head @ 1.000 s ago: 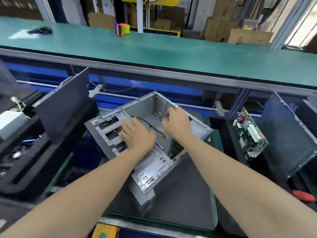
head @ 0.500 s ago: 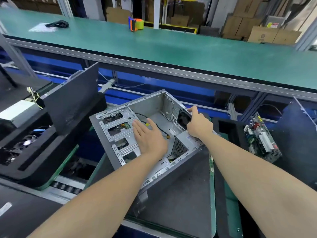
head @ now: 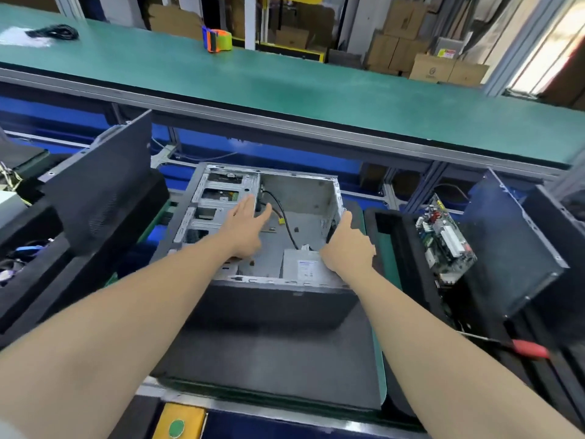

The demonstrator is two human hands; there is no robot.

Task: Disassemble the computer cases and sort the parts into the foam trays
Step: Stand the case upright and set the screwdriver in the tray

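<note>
Head view: the computer case lies open on the counter, left hand inside with fingers straight, right hand gripping its wall. A motherboard already sits in the foam tray; power supply and cable are left.

1. Far green bench: an orange-and-green tape dispenser stands on it, and a black cable is bunched at the left end, well apart.
2. Near side: a dark mat with the open computer case sitting on its far half.
3. The left foam tray and right foam tray sit either side of the mat.
</note>
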